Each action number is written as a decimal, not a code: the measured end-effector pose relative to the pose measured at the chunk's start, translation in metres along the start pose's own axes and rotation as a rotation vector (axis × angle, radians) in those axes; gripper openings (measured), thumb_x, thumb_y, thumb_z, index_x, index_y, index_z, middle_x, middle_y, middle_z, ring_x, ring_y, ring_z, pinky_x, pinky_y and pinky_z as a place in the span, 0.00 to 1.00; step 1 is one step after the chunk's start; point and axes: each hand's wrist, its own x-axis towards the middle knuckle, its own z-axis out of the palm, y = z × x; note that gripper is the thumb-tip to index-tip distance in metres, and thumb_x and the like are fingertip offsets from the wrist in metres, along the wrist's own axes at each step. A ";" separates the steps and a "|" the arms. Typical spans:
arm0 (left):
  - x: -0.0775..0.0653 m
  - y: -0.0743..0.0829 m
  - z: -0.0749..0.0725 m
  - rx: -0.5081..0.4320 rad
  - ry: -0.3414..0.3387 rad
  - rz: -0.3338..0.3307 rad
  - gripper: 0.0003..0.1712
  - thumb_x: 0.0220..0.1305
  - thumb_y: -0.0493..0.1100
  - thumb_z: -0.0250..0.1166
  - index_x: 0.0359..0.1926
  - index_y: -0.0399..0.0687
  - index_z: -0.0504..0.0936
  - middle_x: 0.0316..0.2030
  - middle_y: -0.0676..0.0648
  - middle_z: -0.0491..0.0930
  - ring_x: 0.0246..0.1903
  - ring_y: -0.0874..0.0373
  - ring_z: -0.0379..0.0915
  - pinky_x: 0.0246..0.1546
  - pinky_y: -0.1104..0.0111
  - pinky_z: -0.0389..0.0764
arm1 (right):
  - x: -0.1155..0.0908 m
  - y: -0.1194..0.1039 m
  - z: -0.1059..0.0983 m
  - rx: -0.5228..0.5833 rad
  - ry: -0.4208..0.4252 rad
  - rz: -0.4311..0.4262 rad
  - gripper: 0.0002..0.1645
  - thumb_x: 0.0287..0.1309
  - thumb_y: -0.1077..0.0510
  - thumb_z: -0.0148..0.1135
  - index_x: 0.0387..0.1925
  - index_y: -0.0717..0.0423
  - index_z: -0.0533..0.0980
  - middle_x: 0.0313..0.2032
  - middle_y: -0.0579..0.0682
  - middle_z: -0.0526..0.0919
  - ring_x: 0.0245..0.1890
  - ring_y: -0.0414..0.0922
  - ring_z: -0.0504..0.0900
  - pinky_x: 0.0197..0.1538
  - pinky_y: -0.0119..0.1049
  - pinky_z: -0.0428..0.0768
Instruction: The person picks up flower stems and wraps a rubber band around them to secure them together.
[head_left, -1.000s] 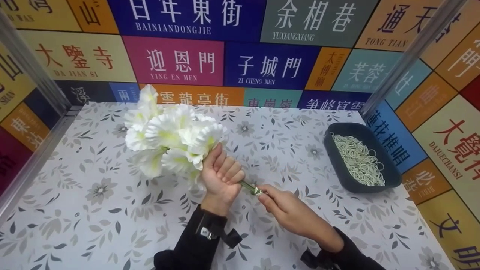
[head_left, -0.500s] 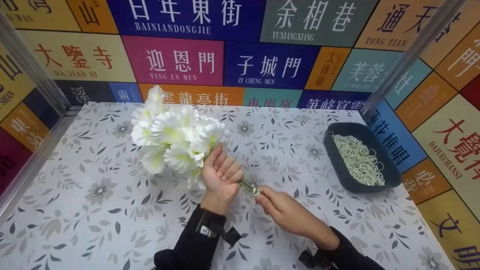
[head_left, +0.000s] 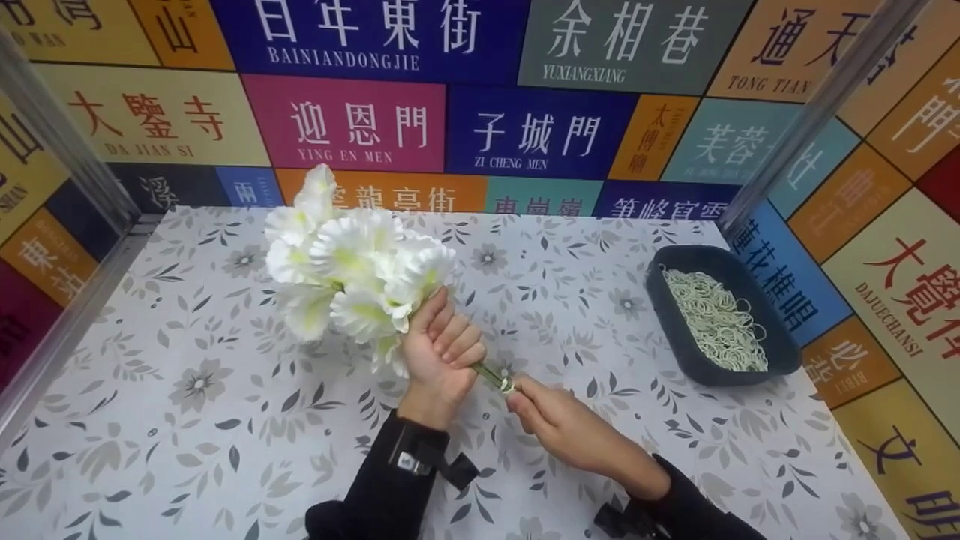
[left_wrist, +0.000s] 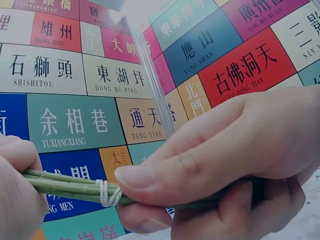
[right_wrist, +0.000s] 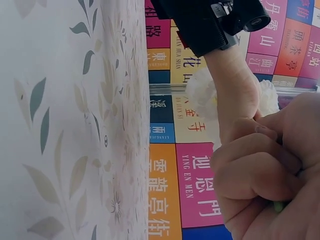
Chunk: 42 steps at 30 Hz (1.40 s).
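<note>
A bunch of white artificial flowers (head_left: 352, 262) with yellow-green centres leans to the upper left in the head view. Just below the blooms, my left hand (head_left: 442, 349) grips the bundled stems. A pale rubber band (left_wrist: 106, 193) is wound around the green stems (left_wrist: 65, 184), as the left wrist view shows. My right hand (head_left: 559, 420) holds the stem ends, thumb and forefinger right at the band. Its curled fingers cover most of the lower stems; in the right wrist view a green stem end (right_wrist: 278, 205) peeks out.
A dark rectangular tub (head_left: 675, 349) with many pale rubber bands (head_left: 716, 322) stands at the table's right side. The floral-patterned tabletop (head_left: 187, 450) is bounded by colourful sign-printed panels (head_left: 345, 124) at the back and sides.
The flowers have shifted slightly right and become more upright. Both hands have drifted a little left since half a second ago, the right hand keeping its hold by the band.
</note>
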 end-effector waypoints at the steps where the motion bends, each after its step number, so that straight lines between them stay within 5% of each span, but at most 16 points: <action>1: 0.000 0.000 0.000 0.004 0.003 -0.001 0.33 0.78 0.50 0.41 0.10 0.56 0.59 0.06 0.59 0.52 0.10 0.67 0.37 0.11 0.76 0.40 | 0.000 0.000 0.001 0.002 -0.002 -0.004 0.18 0.78 0.45 0.40 0.36 0.50 0.67 0.22 0.37 0.66 0.19 0.29 0.62 0.24 0.24 0.64; 16: -0.004 0.001 0.000 0.047 0.068 0.014 0.32 0.77 0.49 0.45 0.10 0.56 0.59 0.06 0.59 0.55 0.10 0.67 0.38 0.10 0.77 0.43 | -0.001 -0.002 0.008 0.023 0.036 0.016 0.20 0.79 0.44 0.39 0.37 0.52 0.70 0.21 0.36 0.66 0.18 0.29 0.62 0.23 0.24 0.64; 21: -0.004 0.001 0.008 0.099 0.064 0.016 0.29 0.77 0.48 0.47 0.13 0.55 0.61 0.07 0.59 0.59 0.09 0.67 0.47 0.10 0.78 0.50 | -0.001 -0.004 0.008 0.047 0.088 0.020 0.20 0.79 0.46 0.40 0.37 0.54 0.70 0.20 0.37 0.66 0.19 0.29 0.62 0.23 0.24 0.64; 27: -0.003 0.001 0.020 0.260 0.077 0.016 0.20 0.78 0.46 0.47 0.23 0.54 0.66 0.14 0.58 0.64 0.14 0.66 0.60 0.18 0.77 0.62 | -0.001 -0.006 0.008 0.112 0.145 -0.012 0.17 0.79 0.49 0.42 0.34 0.53 0.69 0.20 0.39 0.65 0.18 0.30 0.62 0.23 0.23 0.63; 33: -0.006 -0.001 0.029 0.432 0.077 -0.018 0.07 0.77 0.43 0.48 0.41 0.50 0.72 0.29 0.52 0.77 0.30 0.59 0.72 0.38 0.70 0.77 | -0.001 -0.008 0.004 0.162 0.212 -0.015 0.16 0.79 0.50 0.43 0.35 0.54 0.68 0.19 0.40 0.65 0.17 0.30 0.61 0.21 0.23 0.60; 38: -0.008 -0.005 0.038 0.617 0.056 -0.004 0.21 0.76 0.40 0.48 0.66 0.41 0.64 0.45 0.49 0.79 0.40 0.58 0.78 0.53 0.66 0.81 | -0.001 -0.009 0.001 0.256 0.254 0.012 0.18 0.80 0.51 0.40 0.37 0.59 0.67 0.19 0.42 0.64 0.17 0.31 0.60 0.21 0.23 0.58; 42: -0.010 -0.009 0.045 0.795 0.077 0.034 0.29 0.74 0.36 0.53 0.72 0.38 0.60 0.56 0.44 0.75 0.44 0.58 0.80 0.59 0.64 0.80 | 0.000 -0.011 0.002 0.306 0.292 0.014 0.18 0.80 0.52 0.39 0.37 0.60 0.66 0.19 0.43 0.63 0.17 0.32 0.59 0.21 0.23 0.57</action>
